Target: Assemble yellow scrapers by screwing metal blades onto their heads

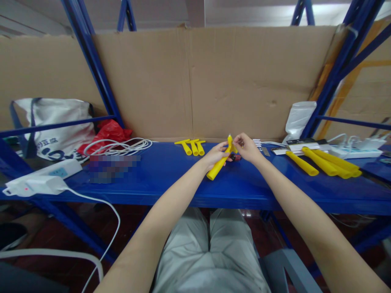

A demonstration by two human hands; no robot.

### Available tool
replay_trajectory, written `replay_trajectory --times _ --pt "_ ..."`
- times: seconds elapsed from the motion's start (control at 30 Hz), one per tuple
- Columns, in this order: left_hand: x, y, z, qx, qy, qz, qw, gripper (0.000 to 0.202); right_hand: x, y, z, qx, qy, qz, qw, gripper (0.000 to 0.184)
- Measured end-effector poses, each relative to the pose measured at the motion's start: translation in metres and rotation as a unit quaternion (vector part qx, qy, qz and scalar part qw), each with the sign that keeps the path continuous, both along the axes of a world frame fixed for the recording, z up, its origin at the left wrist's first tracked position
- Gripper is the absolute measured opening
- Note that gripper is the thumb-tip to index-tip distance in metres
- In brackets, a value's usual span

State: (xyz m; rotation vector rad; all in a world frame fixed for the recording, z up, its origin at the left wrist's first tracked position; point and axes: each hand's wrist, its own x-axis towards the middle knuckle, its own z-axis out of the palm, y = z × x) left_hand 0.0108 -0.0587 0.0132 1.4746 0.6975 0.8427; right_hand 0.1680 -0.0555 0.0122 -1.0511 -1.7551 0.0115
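My left hand [216,156] is wrapped around a yellow T-shaped plastic handle [217,167], its hollow round end tilted down toward me. The crosspiece points up and away, with a small shiny bit at its tip. Close against that crosspiece, on its right, is my right hand [244,147], fingers pinched together; what they hold, if anything, is too small to make out. A dark red and black object [235,157] lies on the table just behind the hands, partly hidden. Flat metal blade-like pieces [265,151] lie right of my right hand.
Three yellow T-shaped handles [193,147] lie by the cardboard wall [146,81]. Several yellow tubes [320,162] rest on the right of the blue table [171,185]. At left are a power strip [45,175], coiled white cable [122,146], a red bag [111,132] and a cloth bag [61,122].
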Motion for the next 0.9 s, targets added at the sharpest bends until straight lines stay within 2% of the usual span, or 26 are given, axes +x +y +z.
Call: replay_trajectory --times 0.37,0.9 --pt "0.0001 0.0005 0.0000 -0.023 -0.013 -0.023 0.999 0.061 0.0001 -0.0021 0.0014 -0.004 0.007 0.020 1.000 0.007" --pt "-0.0020 0.0017 -0.0013 -0.021 -0.010 -0.048 0.999 0.062 0.0057 0.0045 -0.0029 -0.033 0.025 0.043 0.998 0.011"
